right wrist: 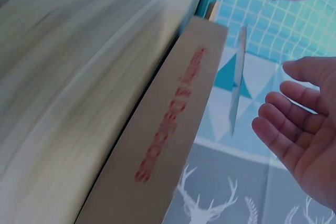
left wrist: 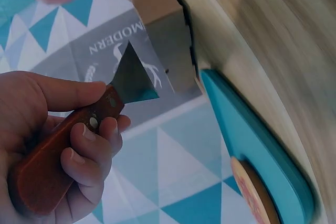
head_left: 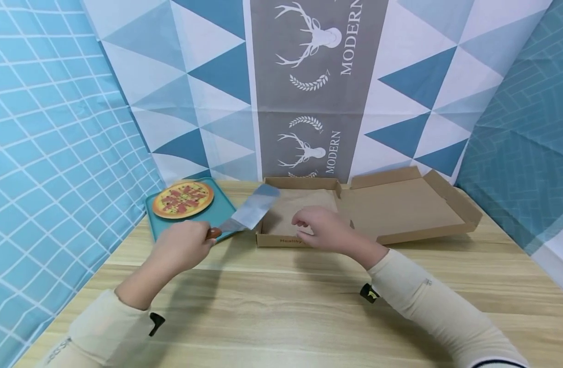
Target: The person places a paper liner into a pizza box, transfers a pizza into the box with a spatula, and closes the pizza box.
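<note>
My left hand (head_left: 183,246) grips the brown wooden handle (left wrist: 44,169) of a pizza spatula. The spatula's broad metal blade (head_left: 255,207) points forward and right, held up between the tray and the box, its far corner overlapping the box's left side in the head view. Over the front of an open cardboard pizza box (head_left: 281,240) hovers my right hand (head_left: 326,228), fingers loosely bent and holding nothing; the right wrist view shows its palm (right wrist: 315,156). Brown paper (head_left: 301,199) lines the box. A round pizza (head_left: 183,199) lies on a teal tray (head_left: 159,227) at the left.
The box lid (head_left: 401,207) lies folded open to the right, its side flaps raised. Behind the wooden table (head_left: 263,306) hangs a patterned cloth (head_left: 217,76). Blue gridded cloth (head_left: 55,153) borders the left side.
</note>
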A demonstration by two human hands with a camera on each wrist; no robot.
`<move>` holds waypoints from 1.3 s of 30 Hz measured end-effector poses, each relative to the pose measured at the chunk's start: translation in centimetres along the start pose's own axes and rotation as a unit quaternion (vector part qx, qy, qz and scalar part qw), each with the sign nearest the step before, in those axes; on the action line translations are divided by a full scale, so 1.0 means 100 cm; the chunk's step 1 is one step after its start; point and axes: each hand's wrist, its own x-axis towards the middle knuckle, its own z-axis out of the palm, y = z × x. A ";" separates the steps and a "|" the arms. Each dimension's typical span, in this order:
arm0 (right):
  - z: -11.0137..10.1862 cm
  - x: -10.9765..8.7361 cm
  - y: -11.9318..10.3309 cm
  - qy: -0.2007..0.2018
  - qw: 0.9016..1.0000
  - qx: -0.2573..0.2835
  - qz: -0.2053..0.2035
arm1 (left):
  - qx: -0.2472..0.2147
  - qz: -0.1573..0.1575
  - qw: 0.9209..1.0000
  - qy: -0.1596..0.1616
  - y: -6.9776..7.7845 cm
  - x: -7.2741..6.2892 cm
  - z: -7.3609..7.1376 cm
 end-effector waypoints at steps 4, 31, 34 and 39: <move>0.006 0.015 -0.011 -0.012 0.999 0.012 -0.042 | 0.001 0.011 1.000 0.002 0.010 0.006 0.004; 0.038 0.057 -0.022 -0.109 0.982 0.074 -0.139 | 0.022 0.125 0.989 0.069 0.047 0.007 0.036; 0.037 0.060 -0.023 -0.113 0.982 0.065 -0.136 | 0.016 0.123 0.990 0.072 0.045 0.007 0.038; 0.033 0.068 -0.025 -0.121 0.984 0.031 -0.123 | -0.005 0.123 0.989 0.083 0.040 0.007 0.040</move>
